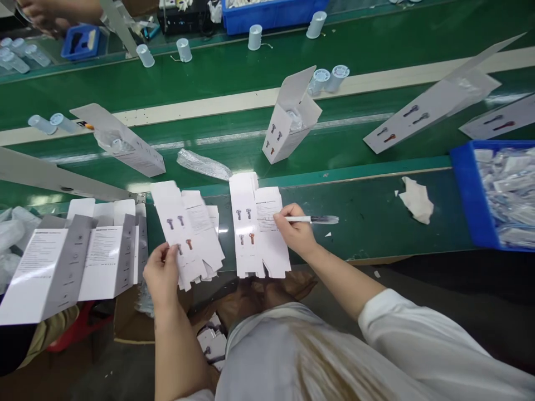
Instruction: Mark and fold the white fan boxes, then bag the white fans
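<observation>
1. Two hands, both the person's own, work at the lower centre of the frame. The left hand (161,275) is closed in a pinch on the lower edge of a flat printed carton blank (178,223). This blank is blurred, with more sheets fanned behind it; how many, I cannot tell.
2. The right hand (296,231) is closed around a white pen (311,219) and lies on a second flat blank (251,223), which sits on the green conveyor surface (368,211) just right of the first.
3. Six more cartons or groups lie about: a part-folded carton (284,117) at upper centre, a slanted carton (134,147) at centre left, a long strip blank (50,175) at the left edge, two long blanks (430,108) (499,120) at upper right, and a pile of grey-panelled blanks (71,262) at lower left.
4. About eleven clear white-capped tubes (254,36) stand or lie along the upper frame.
5. Three blue containers show: a right-hand bin (470,195) full of clear packets, a top-centre bin (271,16) holding white items, and a small upper-left tray (79,42) with dark contents.
6. Loose at centre is a clear plastic sleeve (203,164); at right, a crumpled white tissue (418,200).
7. A co-worker's hand (42,14) shows in the upper left corner.
</observation>
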`<state>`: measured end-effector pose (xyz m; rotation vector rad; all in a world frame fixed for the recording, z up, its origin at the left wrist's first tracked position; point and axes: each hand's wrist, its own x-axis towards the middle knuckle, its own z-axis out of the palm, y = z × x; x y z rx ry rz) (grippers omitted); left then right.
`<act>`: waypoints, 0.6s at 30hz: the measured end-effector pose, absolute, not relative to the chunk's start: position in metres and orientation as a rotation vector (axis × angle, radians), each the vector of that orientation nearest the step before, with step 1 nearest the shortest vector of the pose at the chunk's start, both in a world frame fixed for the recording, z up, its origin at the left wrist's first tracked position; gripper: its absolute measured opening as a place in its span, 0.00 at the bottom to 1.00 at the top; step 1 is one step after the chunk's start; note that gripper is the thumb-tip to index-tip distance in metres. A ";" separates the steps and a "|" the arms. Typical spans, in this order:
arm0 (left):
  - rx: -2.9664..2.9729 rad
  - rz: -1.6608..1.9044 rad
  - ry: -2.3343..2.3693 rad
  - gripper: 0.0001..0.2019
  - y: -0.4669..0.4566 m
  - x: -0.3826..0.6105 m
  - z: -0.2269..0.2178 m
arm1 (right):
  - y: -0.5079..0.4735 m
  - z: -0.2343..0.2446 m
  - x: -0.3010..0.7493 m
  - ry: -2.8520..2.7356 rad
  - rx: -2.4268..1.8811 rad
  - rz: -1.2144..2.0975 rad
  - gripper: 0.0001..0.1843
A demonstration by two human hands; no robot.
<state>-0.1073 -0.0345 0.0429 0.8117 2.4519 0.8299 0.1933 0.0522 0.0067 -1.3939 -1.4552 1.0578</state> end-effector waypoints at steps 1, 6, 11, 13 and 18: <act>0.922 0.825 2.540 0.19 -0.033 -0.105 0.045 | 0.056 0.006 0.192 -1.503 -1.402 1.033 0.14; 1.019 0.769 2.109 0.16 -0.009 -0.041 0.025 | 0.064 0.004 0.181 -1.696 -1.450 0.972 0.14; 0.898 0.671 1.878 0.08 0.007 0.003 -0.004 | 0.063 -0.001 0.180 -1.754 -1.434 0.953 0.13; 0.816 0.718 1.866 0.08 0.007 0.004 -0.007 | 0.063 -0.004 0.182 -1.763 -1.415 0.966 0.13; 0.745 0.772 1.853 0.09 0.005 0.002 -0.003 | 0.063 -0.011 0.182 -1.769 -1.404 1.030 0.12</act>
